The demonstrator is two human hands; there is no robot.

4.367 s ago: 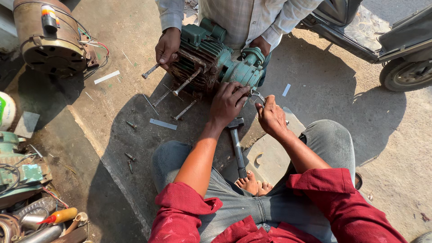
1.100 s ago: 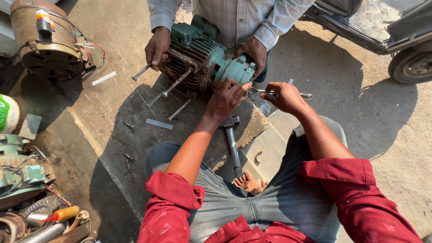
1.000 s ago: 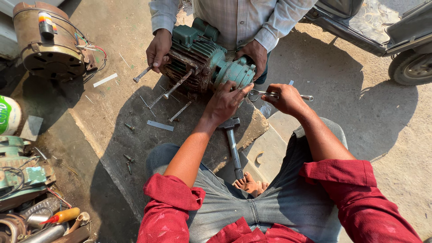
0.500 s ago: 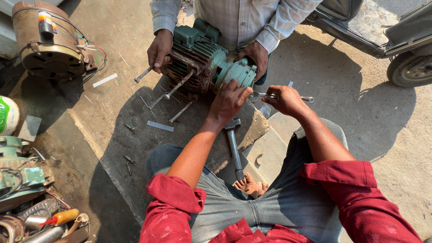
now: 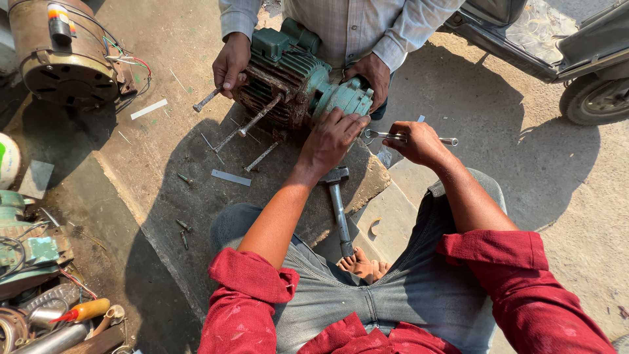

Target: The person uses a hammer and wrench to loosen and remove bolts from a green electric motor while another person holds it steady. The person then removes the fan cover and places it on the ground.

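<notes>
A green electric motor (image 5: 298,82) lies on the concrete in front of me, with long bolts (image 5: 252,121) sticking out of its left end. My left hand (image 5: 331,139) rests flat on the motor's green end cover. My right hand (image 5: 416,141) grips a metal spanner (image 5: 393,136) whose head points at that cover. Another person crouches behind the motor and steadies it with both hands (image 5: 230,60), one on each side. A hammer (image 5: 339,204) lies on the ground between my arms, near my bare foot (image 5: 360,265).
A brown motor body (image 5: 62,56) with loose wires stands at the top left. Green parts, metal scraps and an orange-handled tool (image 5: 82,310) crowd the lower left. Loose screws and a metal strip (image 5: 230,177) lie on the ground. A vehicle wheel (image 5: 596,98) is at the top right.
My right hand has gone from near my knee up to the motor's end cover, holding the spanner. My left hand stays on the cover.
</notes>
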